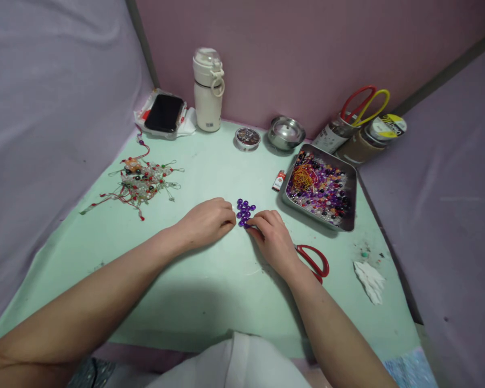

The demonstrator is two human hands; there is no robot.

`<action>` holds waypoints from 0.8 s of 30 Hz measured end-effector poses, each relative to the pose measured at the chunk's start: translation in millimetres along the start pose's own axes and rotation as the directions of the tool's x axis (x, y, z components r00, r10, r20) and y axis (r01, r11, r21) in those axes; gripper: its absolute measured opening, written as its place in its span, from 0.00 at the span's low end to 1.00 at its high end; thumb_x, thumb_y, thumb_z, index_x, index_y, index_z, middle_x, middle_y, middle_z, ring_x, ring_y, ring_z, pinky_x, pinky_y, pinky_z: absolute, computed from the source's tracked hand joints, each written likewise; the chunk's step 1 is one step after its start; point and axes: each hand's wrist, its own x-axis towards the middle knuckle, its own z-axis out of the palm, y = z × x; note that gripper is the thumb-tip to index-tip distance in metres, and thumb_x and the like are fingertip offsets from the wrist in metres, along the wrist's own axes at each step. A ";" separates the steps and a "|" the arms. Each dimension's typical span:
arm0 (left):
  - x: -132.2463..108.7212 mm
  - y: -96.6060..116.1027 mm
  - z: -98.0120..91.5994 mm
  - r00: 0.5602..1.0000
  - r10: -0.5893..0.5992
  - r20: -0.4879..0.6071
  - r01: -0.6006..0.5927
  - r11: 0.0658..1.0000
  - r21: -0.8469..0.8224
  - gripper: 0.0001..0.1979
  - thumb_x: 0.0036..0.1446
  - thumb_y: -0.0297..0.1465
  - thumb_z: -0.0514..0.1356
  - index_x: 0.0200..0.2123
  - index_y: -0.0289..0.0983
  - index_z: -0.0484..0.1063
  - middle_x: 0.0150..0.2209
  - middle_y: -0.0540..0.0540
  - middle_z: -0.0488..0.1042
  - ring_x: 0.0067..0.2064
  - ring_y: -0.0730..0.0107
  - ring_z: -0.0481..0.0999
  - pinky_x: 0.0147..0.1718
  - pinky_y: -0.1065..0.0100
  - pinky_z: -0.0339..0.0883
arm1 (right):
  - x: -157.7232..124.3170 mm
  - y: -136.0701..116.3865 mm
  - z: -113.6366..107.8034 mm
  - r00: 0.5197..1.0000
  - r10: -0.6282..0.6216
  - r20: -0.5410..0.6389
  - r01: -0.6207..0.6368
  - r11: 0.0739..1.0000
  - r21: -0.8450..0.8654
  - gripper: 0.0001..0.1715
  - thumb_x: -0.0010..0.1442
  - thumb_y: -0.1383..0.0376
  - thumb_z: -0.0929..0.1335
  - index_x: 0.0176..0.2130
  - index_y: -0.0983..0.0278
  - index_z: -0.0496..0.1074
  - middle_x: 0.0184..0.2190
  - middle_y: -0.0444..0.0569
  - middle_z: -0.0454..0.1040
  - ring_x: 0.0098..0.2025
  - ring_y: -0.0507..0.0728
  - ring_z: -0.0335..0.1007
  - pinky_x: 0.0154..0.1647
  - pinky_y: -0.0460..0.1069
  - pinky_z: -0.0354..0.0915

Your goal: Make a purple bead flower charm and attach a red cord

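Observation:
A small cluster of purple beads (245, 210) lies on the pale green table (210, 269). My left hand (207, 222) rests on the table just left of the cluster, its fingers curled inward. My right hand (272, 237) sits just right of the cluster, fingertips pinched at the nearest bead. What, if anything, either hand holds is too small to make out. A thin thread (255, 269) seems to trail on the table below my right hand.
A metal tray of mixed beads (350, 186) stands at the right, red scissors (317, 261) under my right wrist. Finished beaded strings (139, 182) lie at left. Phone (164, 113), bottle (207, 90), small tin (247, 138), steel bowl (286, 132), lighter (279, 180), tissue (369, 280) surround.

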 end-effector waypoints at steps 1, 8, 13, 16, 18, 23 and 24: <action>0.1 0.2 -0.9 1.000 -0.005 0.000 0.005 1.000 0.001 0.12 0.59 0.26 0.52 0.31 0.36 0.75 0.32 0.44 0.74 0.38 0.65 0.70 0.40 0.65 0.63 | 0.0 0.0 -0.1 1.000 0.000 0.000 0.000 1.000 0.001 0.06 0.63 0.68 0.65 0.40 0.62 0.73 0.38 0.51 0.72 0.41 0.59 0.62 0.42 0.54 0.64; 0.5 0.1 -1.9 1.000 -0.011 0.012 0.011 1.000 -0.002 0.12 0.59 0.26 0.53 0.30 0.36 0.76 0.32 0.44 0.74 0.39 0.64 0.71 0.40 0.65 0.63 | 0.1 0.0 0.1 1.000 0.001 0.000 -0.001 1.000 0.007 0.07 0.63 0.68 0.65 0.40 0.61 0.73 0.38 0.51 0.72 0.42 0.60 0.63 0.42 0.54 0.64; 0.4 -1.0 -0.6 1.000 -0.011 0.001 0.011 1.000 -0.004 0.12 0.59 0.26 0.52 0.30 0.36 0.76 0.32 0.45 0.74 0.38 0.65 0.70 0.39 0.65 0.62 | 0.4 -0.5 -0.5 1.000 0.000 -0.002 0.000 1.000 0.009 0.07 0.63 0.68 0.65 0.40 0.62 0.73 0.37 0.52 0.72 0.41 0.60 0.63 0.42 0.54 0.64; 0.3 -2.1 -0.1 1.000 -0.002 -0.007 0.002 1.000 -0.003 0.12 0.59 0.26 0.52 0.30 0.36 0.75 0.31 0.45 0.74 0.37 0.66 0.70 0.39 0.66 0.62 | 0.5 -1.1 -1.2 1.000 0.001 0.003 -0.001 1.000 0.008 0.07 0.63 0.68 0.65 0.40 0.61 0.73 0.37 0.52 0.72 0.41 0.60 0.63 0.42 0.54 0.64; 0.4 -2.7 0.2 1.000 0.002 -0.009 -0.002 1.000 -0.007 0.12 0.59 0.26 0.52 0.30 0.36 0.75 0.32 0.44 0.74 0.38 0.66 0.70 0.39 0.65 0.62 | 0.4 -1.6 -1.5 1.000 0.001 0.006 -0.001 1.000 0.005 0.08 0.63 0.68 0.65 0.40 0.61 0.73 0.37 0.52 0.72 0.41 0.60 0.63 0.42 0.54 0.64; 0.6 -3.1 0.9 1.000 0.004 -0.016 -0.005 1.000 -0.024 0.12 0.59 0.27 0.52 0.30 0.36 0.75 0.32 0.44 0.74 0.38 0.65 0.70 0.39 0.65 0.62 | 0.3 -2.1 -1.3 1.000 0.004 0.002 -0.004 1.000 0.009 0.08 0.63 0.69 0.65 0.40 0.61 0.73 0.37 0.51 0.72 0.41 0.59 0.62 0.42 0.55 0.64; 0.6 -3.2 0.9 1.000 0.003 -0.017 -0.004 1.000 -0.024 0.12 0.59 0.27 0.52 0.30 0.36 0.75 0.32 0.44 0.74 0.38 0.65 0.70 0.39 0.65 0.62 | 0.3 -2.0 -1.2 1.000 0.004 0.002 -0.004 1.000 0.009 0.08 0.63 0.69 0.65 0.40 0.61 0.73 0.37 0.51 0.72 0.41 0.60 0.62 0.42 0.55 0.64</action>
